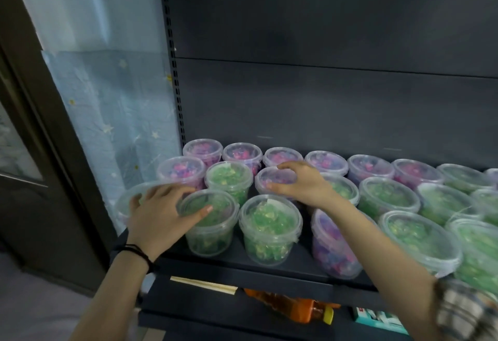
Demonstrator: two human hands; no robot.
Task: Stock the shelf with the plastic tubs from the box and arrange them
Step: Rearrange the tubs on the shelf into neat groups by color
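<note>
Clear plastic is under both sets of fingers right now. I have my left hand [161, 212] spread flat, fingers [200, 211] splayed across the lid of a green tub [208, 223] at the front of the shelf [269, 265], with the palm lapping onto a paler tub [129, 200] just left of it at the shelf's end. Nothing is pinched there; it is a press, not a hold. My right hand [299, 183] is half curled, fingers [285, 166] arched over the rim of a purple tub [275, 179] one row behind the green tub, thumb on the near side. I judge it a loose cap grip, though I cannot tell whether the tub is lifted or merely steadied.

Every tub I can see is on the shelf already, in three rough rows, purple at the back, green and purple mixed nearer me. The box is out of view.

Risks, as I read them: the paler tub sits right at the shelf's left end and could go off the edge if my palm drags sideways. The lids look thin and could pop under downward pressure. My right forearm [377, 235] crosses low over a front purple tub [334, 246] right of the green tub, so pulling back carelessly could topple it forward onto the lower shelf.
</note>
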